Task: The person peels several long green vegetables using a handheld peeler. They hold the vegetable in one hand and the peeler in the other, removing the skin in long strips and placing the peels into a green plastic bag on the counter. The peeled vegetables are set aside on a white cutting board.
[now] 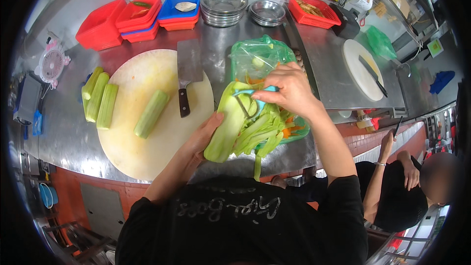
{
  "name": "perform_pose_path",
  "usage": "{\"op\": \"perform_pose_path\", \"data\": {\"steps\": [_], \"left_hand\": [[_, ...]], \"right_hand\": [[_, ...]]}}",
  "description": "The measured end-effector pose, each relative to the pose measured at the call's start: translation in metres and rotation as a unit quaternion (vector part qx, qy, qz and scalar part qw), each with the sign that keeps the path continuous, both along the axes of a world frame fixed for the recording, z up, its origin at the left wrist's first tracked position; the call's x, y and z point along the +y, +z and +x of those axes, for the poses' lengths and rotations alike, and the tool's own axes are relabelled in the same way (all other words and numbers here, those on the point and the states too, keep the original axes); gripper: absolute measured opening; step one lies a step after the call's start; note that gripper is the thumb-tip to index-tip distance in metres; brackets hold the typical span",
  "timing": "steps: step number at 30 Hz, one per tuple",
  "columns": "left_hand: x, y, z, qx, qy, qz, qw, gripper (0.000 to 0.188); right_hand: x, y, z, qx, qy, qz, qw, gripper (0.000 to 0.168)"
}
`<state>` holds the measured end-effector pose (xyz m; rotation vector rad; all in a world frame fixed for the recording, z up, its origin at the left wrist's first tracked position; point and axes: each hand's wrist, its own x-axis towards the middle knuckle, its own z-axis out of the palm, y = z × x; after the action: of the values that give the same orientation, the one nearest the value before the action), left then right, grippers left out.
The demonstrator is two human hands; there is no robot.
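Observation:
My left hand [206,132] holds a thick pale-green vegetable stem [225,132], tilted over a basket lined with a green plastic bag [244,53]. In my right hand [290,88] is a blue-handled peeler [259,97], its blade at the stem's upper right side. Green peelings [261,129] and orange scraps [290,131] heap up beneath. To the left, a round cutting board [128,151] bears one green stem piece [151,114] and a cleaver with a dark handle [189,62]. Several more green pieces [106,106] lie at the board's left edge.
Red baskets [99,25], a blue basket [176,7] and stacked steel bowls [224,3] line the wall. A small fan [52,64] stands at left. On the right counter are another board [353,70] and knife [371,75]. A person in black [393,195] is at lower right.

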<state>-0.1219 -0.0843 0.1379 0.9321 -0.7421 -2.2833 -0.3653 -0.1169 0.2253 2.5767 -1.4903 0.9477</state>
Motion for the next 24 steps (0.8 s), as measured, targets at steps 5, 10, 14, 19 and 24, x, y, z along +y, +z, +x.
{"op": "perform_pose_path", "data": {"steps": [5,10,14,19,24], "left_hand": [[-0.008,-0.017,0.007,0.175,-0.102,0.038,0.979,0.062],[-0.013,-0.021,0.002,0.150,-0.091,0.014,0.984,0.064],[-0.009,-0.009,0.002,0.166,-0.104,0.061,0.979,0.062],[-0.021,-0.009,-0.005,0.183,-0.091,0.083,0.975,0.057],[-0.033,-0.008,-0.018,0.284,-0.060,0.167,0.942,0.050]], "right_hand": [[-0.019,-0.014,-0.058,0.067,-0.253,0.090,0.961,0.033],[0.000,-0.002,-0.010,-0.024,-0.031,0.017,0.999,0.030],[-0.012,-0.024,-0.048,0.103,-0.205,0.054,0.972,0.032],[0.006,0.002,-0.021,-0.024,-0.166,0.097,0.981,0.033],[0.023,0.004,-0.001,-0.050,-0.122,0.035,0.991,0.030]]}}
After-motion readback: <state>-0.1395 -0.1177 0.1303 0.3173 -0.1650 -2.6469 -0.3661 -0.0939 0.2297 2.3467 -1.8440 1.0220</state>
